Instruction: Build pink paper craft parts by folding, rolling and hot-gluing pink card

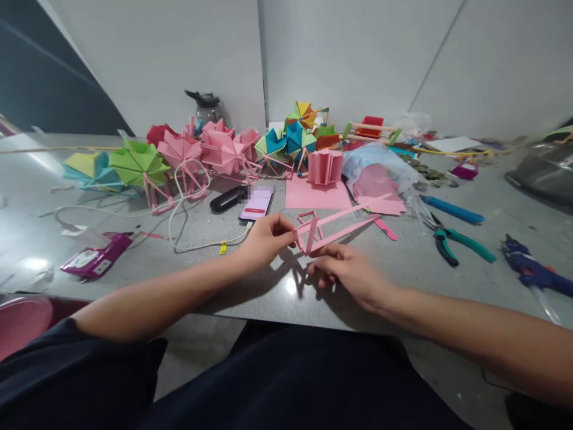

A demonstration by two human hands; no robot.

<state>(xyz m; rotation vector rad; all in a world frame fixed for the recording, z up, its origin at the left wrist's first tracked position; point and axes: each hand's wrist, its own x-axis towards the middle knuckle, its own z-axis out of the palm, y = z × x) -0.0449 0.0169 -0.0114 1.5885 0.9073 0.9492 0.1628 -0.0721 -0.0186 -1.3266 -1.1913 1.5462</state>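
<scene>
Between my hands is a pink paper frame [313, 237], folded from narrow strips into an open, angular shape. Two long strips run from it to the right, away from me. My left hand [267, 243] is closed, pinching the frame's left corner between thumb and fingers. At the frame's lower right edge, the curled fingers of my right hand [351, 273] grip it, partly hidden by the hand itself. Beyond the frame lie a pink paper sheet [313, 196] and a pleated pink paper piece [325, 166]. A pink cutter [385, 229] lies just past the strips.
Folded paper umbrellas, including a green one [139, 162], line the back. A phone [256, 203] with a white cable [197, 248] lies left of centre. Pliers [452, 242], a blue glue gun [537, 269] and a blue pen-like case [452, 209] are on the right.
</scene>
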